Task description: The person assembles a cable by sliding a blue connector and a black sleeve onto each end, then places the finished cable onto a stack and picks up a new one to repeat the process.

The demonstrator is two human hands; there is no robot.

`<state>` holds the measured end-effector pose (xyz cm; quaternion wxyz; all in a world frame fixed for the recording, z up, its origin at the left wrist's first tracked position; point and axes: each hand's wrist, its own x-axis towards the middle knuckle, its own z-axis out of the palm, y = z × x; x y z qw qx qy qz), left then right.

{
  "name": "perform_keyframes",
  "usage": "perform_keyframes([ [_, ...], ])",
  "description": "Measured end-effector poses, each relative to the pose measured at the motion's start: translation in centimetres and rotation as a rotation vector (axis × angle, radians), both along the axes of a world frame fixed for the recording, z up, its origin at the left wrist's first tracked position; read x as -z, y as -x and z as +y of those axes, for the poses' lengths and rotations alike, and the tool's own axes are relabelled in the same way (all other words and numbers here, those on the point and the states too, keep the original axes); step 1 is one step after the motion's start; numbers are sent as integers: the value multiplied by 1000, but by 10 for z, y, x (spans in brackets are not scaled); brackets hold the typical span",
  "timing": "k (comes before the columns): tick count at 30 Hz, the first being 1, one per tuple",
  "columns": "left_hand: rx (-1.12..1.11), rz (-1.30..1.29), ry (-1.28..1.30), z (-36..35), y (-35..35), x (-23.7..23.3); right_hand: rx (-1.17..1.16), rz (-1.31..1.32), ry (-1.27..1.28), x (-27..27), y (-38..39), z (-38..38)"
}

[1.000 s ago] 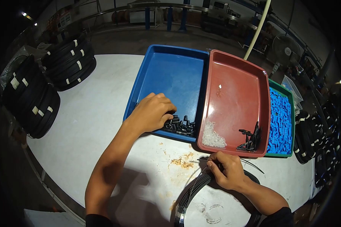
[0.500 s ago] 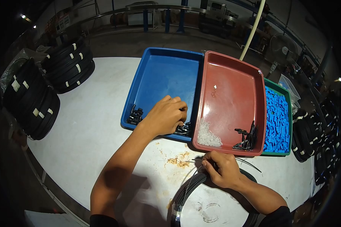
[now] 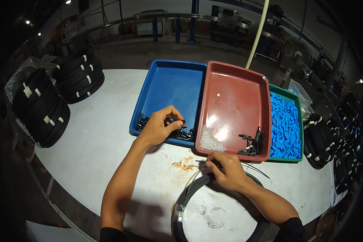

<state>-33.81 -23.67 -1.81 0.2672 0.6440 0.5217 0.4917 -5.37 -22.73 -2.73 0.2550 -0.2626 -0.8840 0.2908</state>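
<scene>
My left hand (image 3: 158,126) is over the near end of the blue tray (image 3: 171,86), thumb and finger pinching a small black connector (image 3: 183,122). Below it, more black connectors (image 3: 185,134) lie along the tray's near edge. My right hand (image 3: 226,171) is closed around a thin black cable (image 3: 200,161), whose tip sticks out to the left of the fingers. This cable belongs to a coil of black cable (image 3: 182,205) lying on the white table (image 3: 84,161) beneath that hand. Part of the coil is hidden by my right hand and forearm.
A red tray (image 3: 236,92) holds clear plastic pieces (image 3: 211,140) and black parts (image 3: 252,143). Beside it, a green tray (image 3: 297,121) is full of blue pieces (image 3: 284,125). Bundled black coils (image 3: 42,109) stand on the left, others (image 3: 316,141) on the right.
My left hand has lifted a little from the connectors and turned, bringing a small black connector into view between its fingertips. My right hand still grips the cable. The whole view has shifted slightly.
</scene>
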Motion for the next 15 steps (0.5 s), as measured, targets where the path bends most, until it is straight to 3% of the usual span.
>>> perform_keyframes([
  [1, 13, -168, -26, -2, -5, 2, 5, -41, 15, -2, -1, 0],
  [4, 16, -346, -66, -15, -32, -2, 22, -115, -17, -19, -6, -4],
  [8, 125, -471, -23, -24, -73, 9, 34, -61, -22, -27, -25, -8],
  [13, 217, -525, -118, -21, -120, 19, 124, 159, 0, -28, -72, -11],
  [15, 253, -751, -60, -14, -132, 28, 191, 272, 66, -21, -86, -12],
])
